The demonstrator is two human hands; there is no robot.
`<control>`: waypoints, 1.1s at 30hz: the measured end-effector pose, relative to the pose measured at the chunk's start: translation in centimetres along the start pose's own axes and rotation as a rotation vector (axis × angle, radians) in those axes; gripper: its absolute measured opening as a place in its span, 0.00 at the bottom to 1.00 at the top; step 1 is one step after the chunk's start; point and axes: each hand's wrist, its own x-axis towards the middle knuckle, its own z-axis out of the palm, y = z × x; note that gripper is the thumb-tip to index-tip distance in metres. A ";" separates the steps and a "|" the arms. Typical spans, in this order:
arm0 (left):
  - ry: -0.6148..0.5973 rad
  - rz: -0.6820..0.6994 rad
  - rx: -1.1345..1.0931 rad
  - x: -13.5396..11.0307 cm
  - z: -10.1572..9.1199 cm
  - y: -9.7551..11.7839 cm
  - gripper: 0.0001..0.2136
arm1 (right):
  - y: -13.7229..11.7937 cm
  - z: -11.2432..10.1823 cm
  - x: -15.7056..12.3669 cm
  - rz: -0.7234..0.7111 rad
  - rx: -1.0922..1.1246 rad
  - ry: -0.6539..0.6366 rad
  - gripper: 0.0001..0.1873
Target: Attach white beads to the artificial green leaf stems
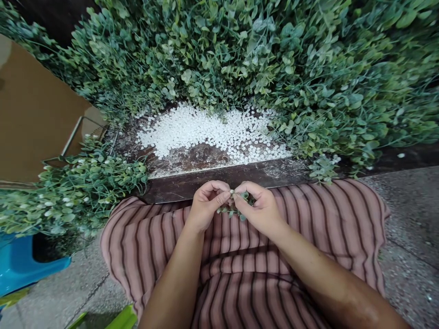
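I have both hands close together over the lap, the left hand (208, 203) and the right hand (261, 205) each with thumb and forefinger pinched nearly closed, the tips meeting at a small pale piece (232, 192). A leafy green sprig (234, 213) shows between and below the fingers, partly hidden by the right hand; I cannot tell which hand carries its stem. Under the hands I see a striped cloth (154, 237) across the lap, and just beyond them the edge of a dark bench (222, 177). Farther ahead of the hands, a loose spread of white beads (206, 130) lies on the bench, with a thick bank of green foliage (240, 55) behind it and reaching round to the right. To the left of the hands I make out white-tipped sprigs (68, 187), a brown panel (37, 114) above them and a blue plastic stool (20, 265) below.
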 end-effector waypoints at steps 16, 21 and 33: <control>0.032 0.210 0.456 -0.4 -0.1 1.0 0.05 | 0.1 -0.1 0.5 -0.040 -0.107 -0.026 0.05; 0.052 0.201 0.449 -0.6 -0.2 1.2 0.05 | -0.1 0.3 0.3 -0.008 -0.082 -0.005 0.05; 0.124 0.005 0.201 -0.7 -0.1 0.7 0.07 | -0.7 0.7 -0.1 0.043 -0.016 0.052 0.05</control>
